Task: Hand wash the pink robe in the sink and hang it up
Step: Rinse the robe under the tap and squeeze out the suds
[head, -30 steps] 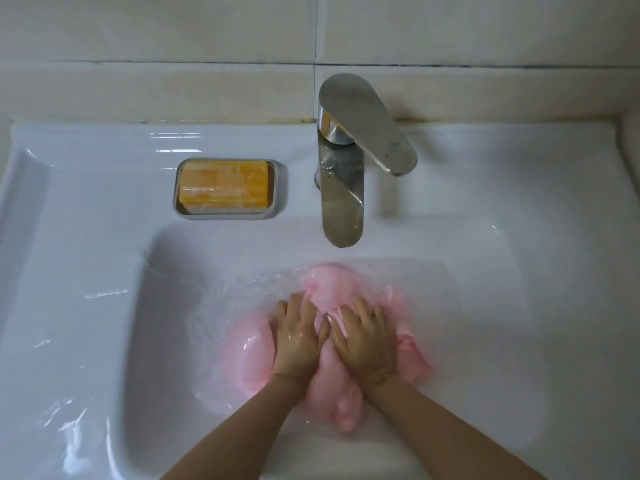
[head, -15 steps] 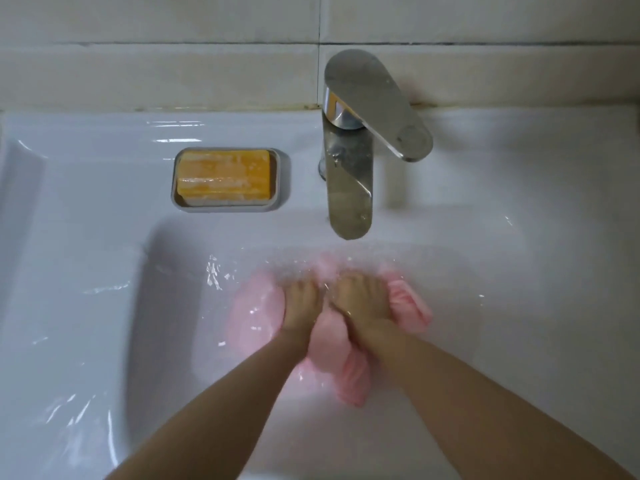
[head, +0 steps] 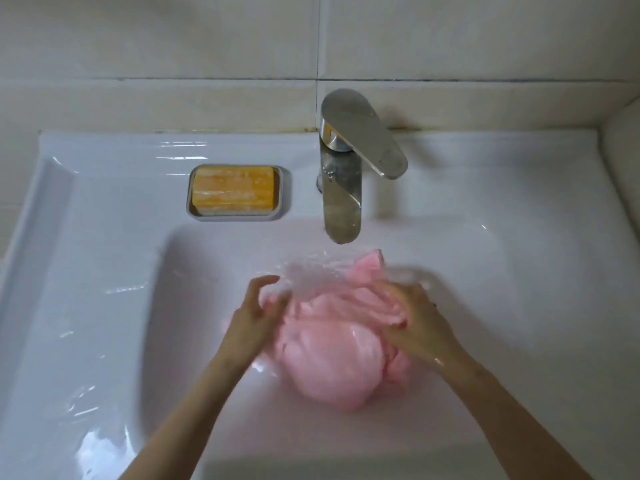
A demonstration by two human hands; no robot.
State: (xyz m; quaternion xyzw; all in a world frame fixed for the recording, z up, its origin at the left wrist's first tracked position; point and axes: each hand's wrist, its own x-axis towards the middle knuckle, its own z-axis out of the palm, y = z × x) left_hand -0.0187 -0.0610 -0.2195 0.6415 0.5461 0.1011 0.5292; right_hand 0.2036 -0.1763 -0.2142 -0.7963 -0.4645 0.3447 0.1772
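1. The sink [head: 104, 237] holds the wet pink robe [head: 329, 362], bunched in a heap in the basin just in front of the tap [head: 341, 202].
2. Water [head: 308, 271] splashes over the robe's far edge, under the spout.
3. The left hand [head: 254, 317] curls thumb and fingers round the robe's left edge. The right hand [head: 419, 327] grips gathered folds on its right side. Both hands are slightly blurred.
4. A grey dish [head: 284, 192] on the ledge left of the tap holds an orange soap [head: 232, 190].
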